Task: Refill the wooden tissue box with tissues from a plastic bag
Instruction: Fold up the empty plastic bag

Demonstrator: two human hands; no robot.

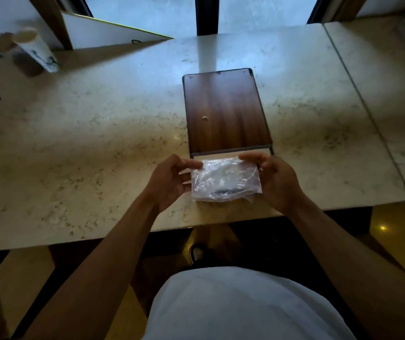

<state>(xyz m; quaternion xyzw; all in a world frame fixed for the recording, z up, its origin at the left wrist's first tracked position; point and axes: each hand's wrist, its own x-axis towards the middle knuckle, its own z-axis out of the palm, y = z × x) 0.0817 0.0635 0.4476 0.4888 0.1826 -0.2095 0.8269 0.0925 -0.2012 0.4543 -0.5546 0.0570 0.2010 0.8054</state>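
At frame centre, the left hand [172, 179] and right hand [274, 179] pinch the bag [226, 180] between them, just below the box [226, 111].

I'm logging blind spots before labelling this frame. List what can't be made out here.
- Wooden tissue box, head view: its inside is hidden by the plastic bag and both hands.
- Plastic bag, head view: contents unclear through crinkled, glaring film; whether it is opened cannot be told.
- Left hand and right hand: palms face away, so fingertip contact is partly hidden.
- Cup, head view: motion-blurred, print unreadable.
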